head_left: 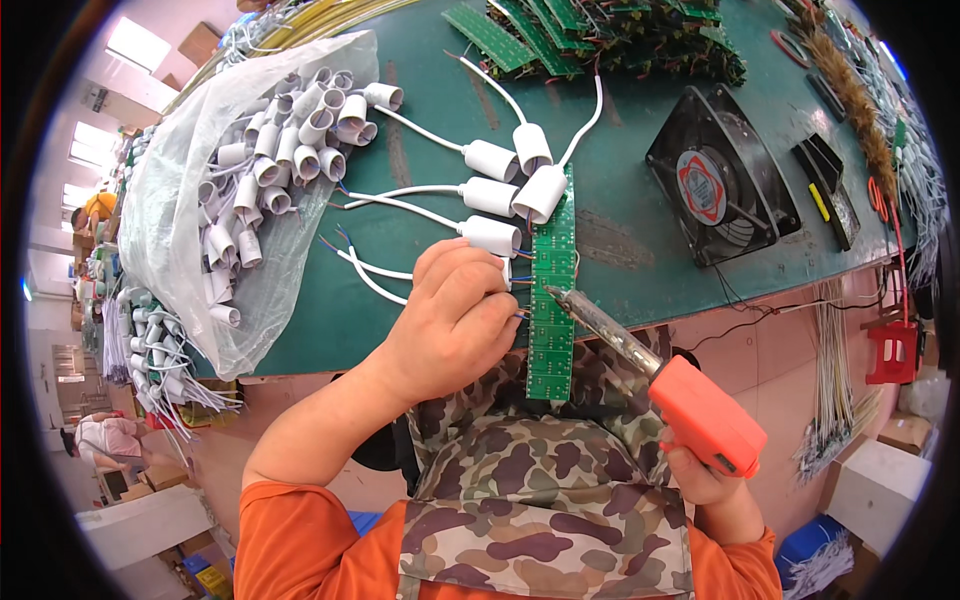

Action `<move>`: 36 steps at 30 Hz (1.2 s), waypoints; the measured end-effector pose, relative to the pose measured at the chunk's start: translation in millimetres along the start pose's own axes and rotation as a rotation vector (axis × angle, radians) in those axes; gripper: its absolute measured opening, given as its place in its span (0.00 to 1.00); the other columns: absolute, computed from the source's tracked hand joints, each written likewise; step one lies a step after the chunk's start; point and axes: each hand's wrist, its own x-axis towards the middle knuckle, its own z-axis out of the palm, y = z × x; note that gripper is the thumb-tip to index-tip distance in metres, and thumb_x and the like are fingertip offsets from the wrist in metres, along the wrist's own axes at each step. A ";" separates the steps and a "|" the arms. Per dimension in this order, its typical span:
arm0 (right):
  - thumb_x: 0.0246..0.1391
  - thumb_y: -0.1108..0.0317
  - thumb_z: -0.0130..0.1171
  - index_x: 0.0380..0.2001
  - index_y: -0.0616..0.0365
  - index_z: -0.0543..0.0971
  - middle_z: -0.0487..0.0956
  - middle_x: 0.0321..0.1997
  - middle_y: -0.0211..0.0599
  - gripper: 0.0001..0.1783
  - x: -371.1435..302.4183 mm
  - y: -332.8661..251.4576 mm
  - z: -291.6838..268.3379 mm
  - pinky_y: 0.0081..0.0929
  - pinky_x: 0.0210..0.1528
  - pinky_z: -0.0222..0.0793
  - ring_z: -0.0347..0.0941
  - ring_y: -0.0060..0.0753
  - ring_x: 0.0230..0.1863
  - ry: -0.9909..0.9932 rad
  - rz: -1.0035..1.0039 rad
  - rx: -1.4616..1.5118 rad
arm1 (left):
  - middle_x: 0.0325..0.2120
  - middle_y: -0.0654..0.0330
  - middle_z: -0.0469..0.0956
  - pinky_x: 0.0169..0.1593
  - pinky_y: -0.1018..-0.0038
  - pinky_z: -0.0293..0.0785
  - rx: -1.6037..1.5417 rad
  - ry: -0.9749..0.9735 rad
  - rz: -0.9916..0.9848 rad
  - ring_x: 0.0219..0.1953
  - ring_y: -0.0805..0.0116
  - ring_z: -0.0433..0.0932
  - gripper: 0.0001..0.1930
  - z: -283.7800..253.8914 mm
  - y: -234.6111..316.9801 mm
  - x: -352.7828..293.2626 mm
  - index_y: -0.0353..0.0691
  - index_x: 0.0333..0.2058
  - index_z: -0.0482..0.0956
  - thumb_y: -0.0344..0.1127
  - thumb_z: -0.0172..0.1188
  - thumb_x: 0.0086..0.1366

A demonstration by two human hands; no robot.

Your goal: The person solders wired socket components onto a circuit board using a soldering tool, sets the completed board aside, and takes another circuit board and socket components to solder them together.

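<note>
One board (552,345): a narrow green strip, mostly on the surface (630,280), its near end jutting past the edge over the apron (545,520).
Left hand (455,310): at the board's left edge, fingers bent closed, grasping a socket mostly hidden beneath them; thin leads (522,314) poke out toward the board.
Right hand (705,485): right of the board and nearer the body, fingers wrapped on the red handle of the iron (615,340).
Iron tip: over the middle of the board's width; whether it touches, I cannot tell.
Sockets (490,236): white, several just left of the board, one overlapping its far end; white cables trail off them.
Bag (165,230): clear plastic, holding many more sockets, well left of the board.
Stack (540,40): more green boards, beyond the far end of the board.
Fan (720,180): black, right of the board.
Board handling: probably light, stiff and brittle if bent; best held by its long edges.
Socket handling: likely light, slick plastic; take the round body, since the leads look easy to tear.
Iron handling: the metal barrel is presumably hot; grip only the handle.
</note>
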 end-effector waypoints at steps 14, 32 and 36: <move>0.49 0.61 0.75 0.56 0.69 0.76 0.85 0.46 0.47 0.34 4.3 1.3 4.9 0.36 0.39 0.80 0.85 0.46 0.37 0.005 0.040 0.091 | 0.39 0.59 0.74 0.59 0.50 0.72 0.060 0.023 0.012 0.48 0.55 0.78 0.16 8.2 0.2 1.4 0.40 0.35 0.78 0.23 0.71 0.45; 0.49 0.64 0.75 0.57 0.72 0.74 0.86 0.40 0.46 0.35 24.3 -4.2 3.4 0.33 0.32 0.76 0.82 0.45 0.30 -0.030 -0.103 0.059 | 0.39 0.59 0.73 0.61 0.50 0.71 0.057 0.013 0.021 0.49 0.55 0.77 0.15 8.6 -1.0 0.4 0.40 0.34 0.78 0.23 0.70 0.44; 0.50 0.64 0.75 0.57 0.71 0.73 0.85 0.39 0.46 0.35 24.5 -6.3 3.7 0.33 0.30 0.74 0.81 0.43 0.29 -0.026 -0.077 0.097 | 0.39 0.59 0.73 0.61 0.50 0.71 0.056 0.011 0.022 0.50 0.55 0.77 0.15 8.6 -1.1 1.0 0.40 0.33 0.78 0.23 0.70 0.44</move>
